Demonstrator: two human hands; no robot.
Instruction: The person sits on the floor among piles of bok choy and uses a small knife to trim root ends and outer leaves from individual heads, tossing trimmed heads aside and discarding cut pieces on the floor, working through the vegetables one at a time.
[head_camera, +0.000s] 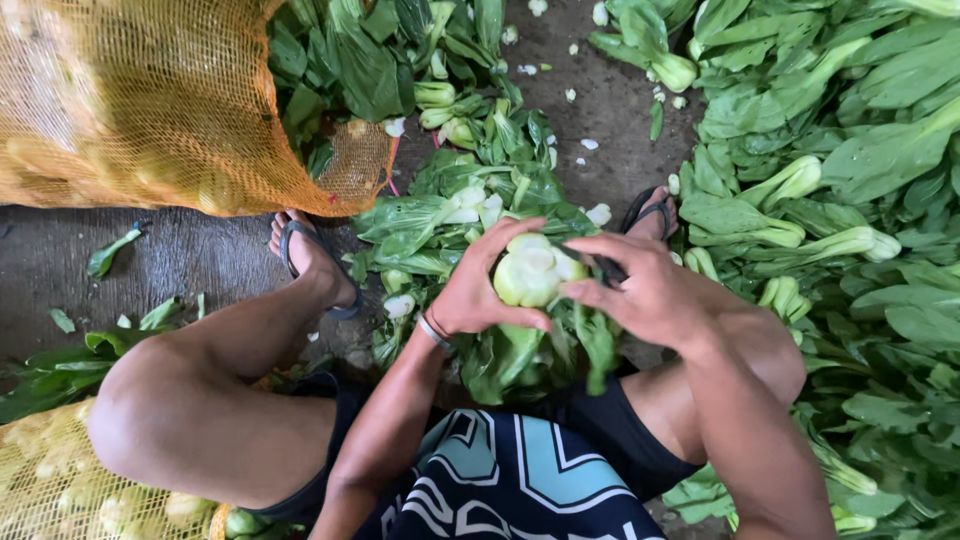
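Left hand (480, 290) wrapped around a bok choy (530, 272) at its pale base, held between the knees, leaves hanging down. Right hand (645, 290) closed on a dark knife handle (608, 268), thumb pressing the base. Trimmed pile (850, 200) right, orange mesh sack (150, 100) far left.

An orange mesh sack (150, 100) bulges at upper left, and a yellow mesh sack (60, 490) lies at lower left.

Dark green leaves are trailing from the pale green bok choy (532, 275). An orange mesh sack (150, 100) is filling the upper left; navy shorts (500, 480) are showing teal-and-white geometric bands.
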